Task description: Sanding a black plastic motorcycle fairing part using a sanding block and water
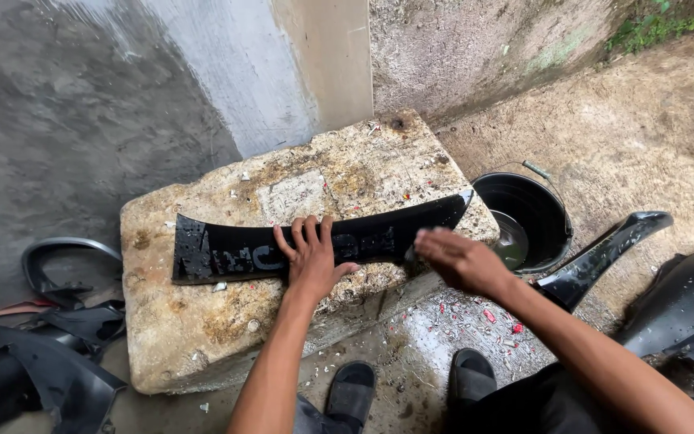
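**Wet black panel pinned on a stone block**

Nearest, the left hand (312, 259) is pressing flat, fingers spread, on the long black plastic panel (226, 253) lying along the front edge of the concrete block (202, 337). The right hand (455, 259) is blurring over its right end; whether it is clenching anything I cannot tell. The panel is looking light, stiff, slippery; its edges offer a hold. Beyond, a black bucket (533, 210) is sitting.

Soft daylight, motion blur, edge distortion
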